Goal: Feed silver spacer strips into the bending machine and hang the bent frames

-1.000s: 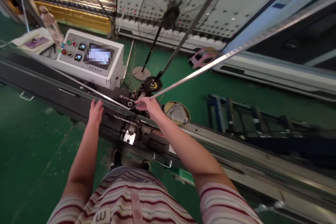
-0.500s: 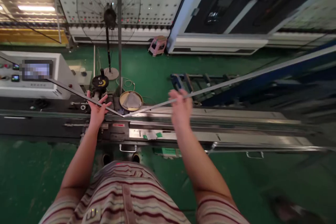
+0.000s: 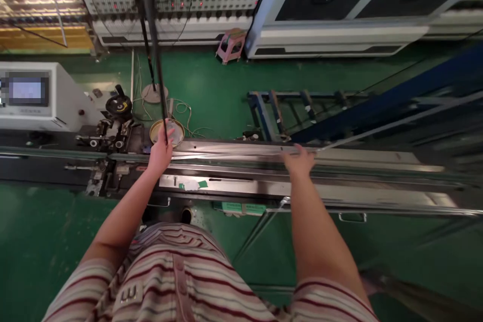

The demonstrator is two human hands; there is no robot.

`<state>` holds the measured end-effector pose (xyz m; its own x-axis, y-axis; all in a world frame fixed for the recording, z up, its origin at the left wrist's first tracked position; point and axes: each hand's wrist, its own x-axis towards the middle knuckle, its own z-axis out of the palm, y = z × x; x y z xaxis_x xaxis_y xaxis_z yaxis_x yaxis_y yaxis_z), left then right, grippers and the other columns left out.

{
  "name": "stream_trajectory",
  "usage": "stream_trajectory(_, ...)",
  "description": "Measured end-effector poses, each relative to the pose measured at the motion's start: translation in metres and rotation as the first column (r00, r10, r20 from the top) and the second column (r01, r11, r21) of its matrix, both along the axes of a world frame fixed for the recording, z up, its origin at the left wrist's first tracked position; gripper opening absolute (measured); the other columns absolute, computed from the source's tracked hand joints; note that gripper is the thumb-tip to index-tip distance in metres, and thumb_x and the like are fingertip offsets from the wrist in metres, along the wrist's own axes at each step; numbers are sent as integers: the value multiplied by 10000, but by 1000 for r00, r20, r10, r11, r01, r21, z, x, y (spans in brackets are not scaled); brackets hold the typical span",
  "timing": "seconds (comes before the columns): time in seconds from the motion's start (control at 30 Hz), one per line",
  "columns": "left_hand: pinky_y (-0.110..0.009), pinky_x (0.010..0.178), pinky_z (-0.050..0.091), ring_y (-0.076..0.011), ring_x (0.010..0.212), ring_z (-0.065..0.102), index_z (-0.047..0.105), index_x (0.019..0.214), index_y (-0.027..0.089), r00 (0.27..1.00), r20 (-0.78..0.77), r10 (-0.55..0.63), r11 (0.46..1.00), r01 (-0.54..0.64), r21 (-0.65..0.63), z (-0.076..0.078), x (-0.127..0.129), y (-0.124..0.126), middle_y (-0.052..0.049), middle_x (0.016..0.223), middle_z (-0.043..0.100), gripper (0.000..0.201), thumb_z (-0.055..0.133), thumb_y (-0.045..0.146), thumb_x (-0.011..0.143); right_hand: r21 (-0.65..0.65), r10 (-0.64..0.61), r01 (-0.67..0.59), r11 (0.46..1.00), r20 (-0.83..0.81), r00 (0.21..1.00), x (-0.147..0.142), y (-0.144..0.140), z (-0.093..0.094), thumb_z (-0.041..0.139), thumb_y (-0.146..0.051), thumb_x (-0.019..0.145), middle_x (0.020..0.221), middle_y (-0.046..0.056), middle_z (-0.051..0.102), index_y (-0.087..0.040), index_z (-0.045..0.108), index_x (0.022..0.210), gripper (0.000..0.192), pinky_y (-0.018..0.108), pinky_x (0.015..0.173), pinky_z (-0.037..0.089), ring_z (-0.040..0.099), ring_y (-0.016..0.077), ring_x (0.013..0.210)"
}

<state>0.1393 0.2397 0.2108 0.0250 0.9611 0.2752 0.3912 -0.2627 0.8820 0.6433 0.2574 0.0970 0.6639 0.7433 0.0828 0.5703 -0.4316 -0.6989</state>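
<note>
A long, thin metal strip point(image 3: 358, 136) is bent at a corner close to my left hand point(image 3: 160, 153). One leg of it runs right along the bench; the other appears to rise away from me, past the fan. My left hand is closed on the strip near the bend, beside a round shallow pan point(image 3: 179, 133) with greyish material in it. Farther right, my right hand point(image 3: 300, 161) grips the long leg over the metal bench point(image 3: 241, 186), its fingers partly blurred. The strip's far end on the right is blurred.
A control box with a screen point(image 3: 26, 88) and a clamp mechanism with a black handwheel point(image 3: 118, 105) stand left. Behind the bench are a standing fan point(image 3: 145, 40), a pink stool point(image 3: 231, 46) and blue metal frames point(image 3: 264, 115). Someone's blurred arm point(image 3: 411, 299) shows at lower right.
Both hands have moved right relative to the bench, away from the clamp mechanism. The strip's right leg has dropped nearly flat to the bench, and its left leg has apparently swung upward. The view has shifted.
</note>
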Motion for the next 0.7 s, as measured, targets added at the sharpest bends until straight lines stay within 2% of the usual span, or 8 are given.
stream_trajectory(0.07,-397,985,535,-234,1074,697,178,1584,288,998,-42,-36,999,38,30,8,9,1,-120,1378,611,718,479,148,947,-192,156,-137,972,88,984,3,-4,-22,724,-434,734,1281,180,555,-180,662,1170,509,622,1160,212,408,385,1312)
stream_trajectory(0.13,-399,994,532,-234,1078,694,173,1588,282,997,-65,-51,997,54,47,13,16,3,-118,1378,609,725,475,140,946,-313,310,-248,917,168,936,6,-8,-40,634,-502,803,1419,186,498,-208,665,1222,513,619,1126,272,392,400,1341)
stream_trajectory(0.2,-400,999,533,-236,1100,686,167,1589,271,996,-68,-59,997,63,55,14,19,4,-127,1382,601,719,473,145,950,-286,366,-289,913,268,891,9,-11,-52,566,-502,849,1488,190,451,-205,620,1308,549,594,1083,336,408,395,1334)
stream_trajectory(0.3,-408,1001,535,-231,1104,684,157,1584,270,996,-54,-74,996,76,50,10,19,3,-137,1400,584,703,465,163,961,-198,395,-342,919,422,816,10,-11,-57,493,-434,902,1530,200,415,-176,510,1432,589,549,1058,373,440,362,1320)
stream_trajectory(0.4,-417,995,538,-220,1083,692,125,1582,285,995,-69,-67,997,69,26,9,18,0,-133,1418,573,713,444,149,959,-245,532,-474,846,459,712,1,-1,-55,413,-370,950,1533,143,454,-216,533,1420,509,532,1079,364,409,334,1368)
stream_trajectory(0.5,-424,1000,534,-221,1085,691,97,1585,278,994,-97,-59,998,61,23,10,18,-1,-146,1430,560,732,450,149,956,-308,639,-560,769,412,650,-10,16,-53,364,-351,972,1408,144,587,-204,630,1303,450,522,1065,380,454,325,1329)
stream_trajectory(0.6,-421,983,542,-224,1085,691,91,1586,285,992,-118,-51,998,54,22,13,16,-1,-146,1432,560,738,451,151,956,-318,704,-629,710,355,615,-14,31,-50,386,-434,969,1130,174,702,-182,706,1137,441,481,981,431,580,311,1093)
stream_trajectory(0.7,-398,955,556,-225,1081,694,73,1591,278,992,-128,-19,999,23,30,17,6,0,-142,1416,576,756,447,138,949,-263,772,-731,630,317,551,-12,31,-43,414,-523,956,967,142,709,-205,723,1020,447,435,898,452,599,275,916)
